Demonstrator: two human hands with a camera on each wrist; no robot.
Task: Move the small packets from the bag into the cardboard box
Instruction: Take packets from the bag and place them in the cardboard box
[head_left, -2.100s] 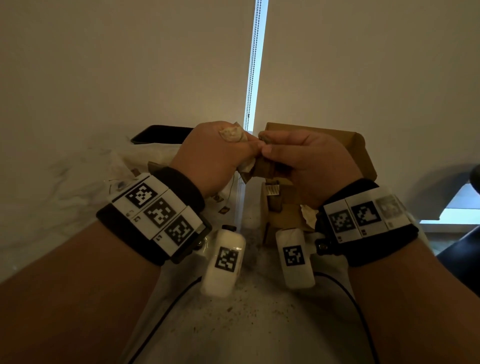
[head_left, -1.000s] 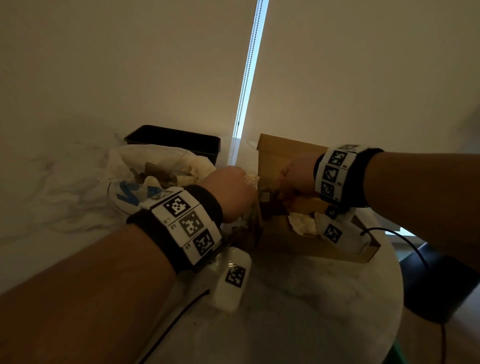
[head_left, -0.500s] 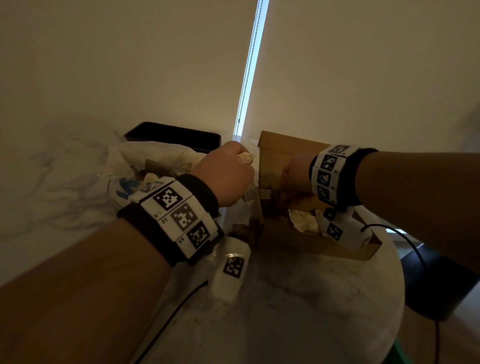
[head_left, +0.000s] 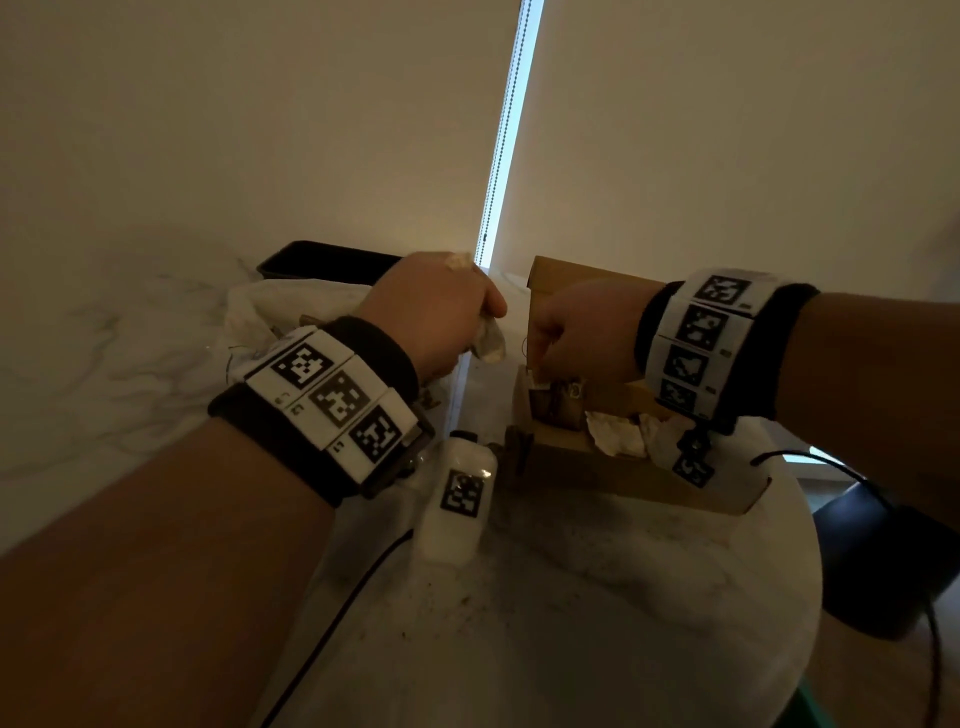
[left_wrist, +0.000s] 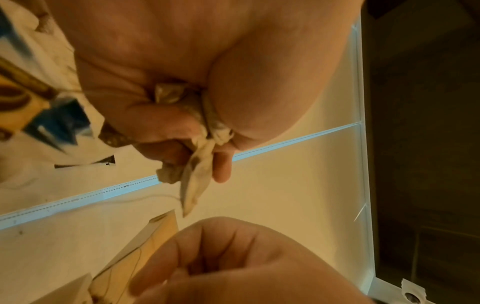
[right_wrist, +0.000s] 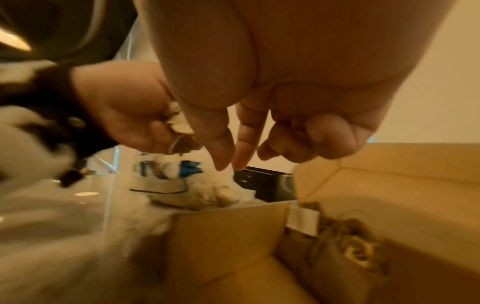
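Observation:
My left hand (head_left: 436, 312) hovers between bag and box, its fingers curled round a bunch of small crumpled pale packets (head_left: 488, 344). In the left wrist view the packets (left_wrist: 194, 185) stick out of the fist. My right hand (head_left: 582, 332) hangs over the left end of the open cardboard box (head_left: 623, 475). In the right wrist view the thumb and forefinger (right_wrist: 241, 152) point down with nothing between them. Brown packets with a white tag (right_wrist: 337, 242) lie in the box corner below. The white bag (head_left: 249, 322) with blue print lies at the left.
A black tray (head_left: 322, 260) stands behind the bag against the wall. White crumpled paper (head_left: 618, 436) sits in the box. The round marble table's edge (head_left: 810, 571) curves at the right, with a dark seat beyond. A blind cord (head_left: 501, 135) hangs behind.
The hands, together at first, have parted. My right hand went over the box's left end and now holds nothing. My left hand rose a little, still gripping the bunch.

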